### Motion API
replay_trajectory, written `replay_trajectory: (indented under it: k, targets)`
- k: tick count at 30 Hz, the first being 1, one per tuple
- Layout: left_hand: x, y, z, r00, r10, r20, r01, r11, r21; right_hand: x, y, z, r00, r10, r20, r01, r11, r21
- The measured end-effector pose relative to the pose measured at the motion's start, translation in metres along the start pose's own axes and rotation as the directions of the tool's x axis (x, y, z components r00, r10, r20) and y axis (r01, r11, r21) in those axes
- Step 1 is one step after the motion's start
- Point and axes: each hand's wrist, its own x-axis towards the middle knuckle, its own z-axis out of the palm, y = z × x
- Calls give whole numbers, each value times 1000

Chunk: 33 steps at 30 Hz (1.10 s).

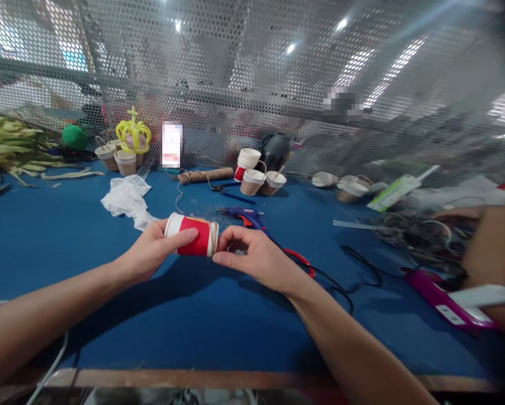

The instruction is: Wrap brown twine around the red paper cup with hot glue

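My left hand [151, 250] grips a red and white paper cup [197, 239], which lies sideways in the air above the blue table. Pale twine [214, 239] is wound in a band around the cup's right end. At that end, the curled fingers and thumb of my right hand [239, 250] pinch at the twine band; the exact contact at the fingertips is partly hidden. A roll of brown twine [208, 175] lies farther back, with a loose strand trailing toward the cup. Just behind my right hand rests a blue glue gun [241, 212].
Crumpled white plastic [128, 197] lies left of the cup. Small twine-wrapped pots [252, 183], pliers [235, 193] and a phone [171, 145] stand or lie toward the mesh wall. Black cable [362, 264] and a purple power strip [446, 301] occupy the right; corn husks [16, 143] the left.
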Motion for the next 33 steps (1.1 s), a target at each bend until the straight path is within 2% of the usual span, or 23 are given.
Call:
replay_trajectory:
  k: [4, 7, 10, 13, 18, 28, 31, 33]
  targets:
    - [1, -3, -1, 999, 37, -28, -36, 997, 62, 2, 1, -2, 995, 1, -98, 10, 993, 117]
    - [2, -5, -2, 998, 31, -49, -26, 996, 81, 2, 2, -2, 984, -21, -177, 43, 992, 120]
    - [3, -8, -3, 998, 40, -50, -35, 994, 105, 1, 3, -1, 979, -47, -199, 56, 998, 41]
    - [3, -10, -4, 998, 45, -40, -39, 990, 137, 1, 4, 2, 969, -132, -210, 109, 987, -118]
    - [0, -11, -3, 999, 40, -36, -31, 974, 226, 0, 6, 6, 849, -416, -325, 284, 879, -383]
    - [-2, -12, 1, 1000, 29, 9, -30, 981, 191, -2, 8, 20, 859, -504, -89, 404, 775, -486]
    - [-2, -11, 2, 1000, 2, -12, 0, 987, 163, -2, 9, 23, 879, -472, -63, 401, 806, -435]
    - [-1, -12, 2, 999, -26, -40, 31, 988, 153, 0, 10, 21, 896, -433, -98, 373, 853, -365]
